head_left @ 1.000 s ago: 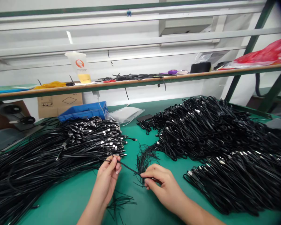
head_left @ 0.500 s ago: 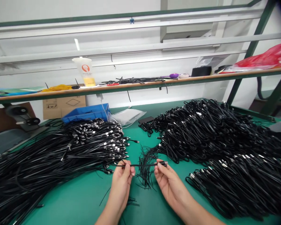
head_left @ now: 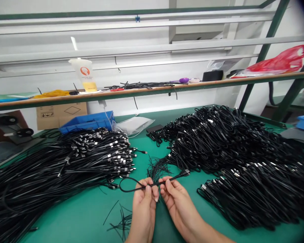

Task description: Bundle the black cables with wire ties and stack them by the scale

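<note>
A folded black USB cable [head_left: 126, 191] is stretched between my hands above the green table. My left hand [head_left: 145, 199] pinches it near the middle, and a loop sticks out past those fingers to the left. Close beside it, my right hand [head_left: 176, 194] grips the cable nearer its plug end, which points up to the right. Behind my fingers lies a bunch of thin black ties [head_left: 155, 168]. More loose ties [head_left: 123, 221] are scattered left of my left wrist.
Long straight cables [head_left: 53, 172] are heaped on the left. Looped cables [head_left: 212, 135] form a large pile at right, with a row of bundled cables [head_left: 248, 195] in front. At the back stand a blue bin [head_left: 87, 122] and a shelf [head_left: 142, 91] holding a cup [head_left: 84, 76].
My hands have come closer together. The cable, earlier drawn straight between them, now shows a loop at left, and its plug end extends beyond my right fingers. The view has shifted slightly.
</note>
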`<act>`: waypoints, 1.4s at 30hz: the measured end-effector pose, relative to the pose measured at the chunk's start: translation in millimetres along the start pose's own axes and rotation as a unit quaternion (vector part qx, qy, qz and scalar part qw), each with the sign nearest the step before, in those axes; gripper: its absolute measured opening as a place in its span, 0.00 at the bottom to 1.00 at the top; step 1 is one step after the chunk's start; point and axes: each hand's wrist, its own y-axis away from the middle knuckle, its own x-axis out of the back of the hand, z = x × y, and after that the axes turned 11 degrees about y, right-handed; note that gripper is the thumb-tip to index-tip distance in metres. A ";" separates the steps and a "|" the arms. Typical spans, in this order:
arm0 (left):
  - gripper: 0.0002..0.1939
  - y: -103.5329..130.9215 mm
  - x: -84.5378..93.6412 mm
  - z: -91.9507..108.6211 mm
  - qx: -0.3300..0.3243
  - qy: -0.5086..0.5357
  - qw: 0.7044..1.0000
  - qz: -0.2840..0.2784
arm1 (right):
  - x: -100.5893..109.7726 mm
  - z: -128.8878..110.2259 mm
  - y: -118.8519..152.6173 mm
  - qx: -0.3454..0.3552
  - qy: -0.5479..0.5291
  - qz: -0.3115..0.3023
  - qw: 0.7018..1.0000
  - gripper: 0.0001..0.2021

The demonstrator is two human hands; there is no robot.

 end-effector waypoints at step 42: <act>0.21 -1.5 6.0 20.7 -0.076 -0.189 0.979 -0.012 | 20.3 -22.4 -6.4 0.382 0.517 -0.045 0.765 0.06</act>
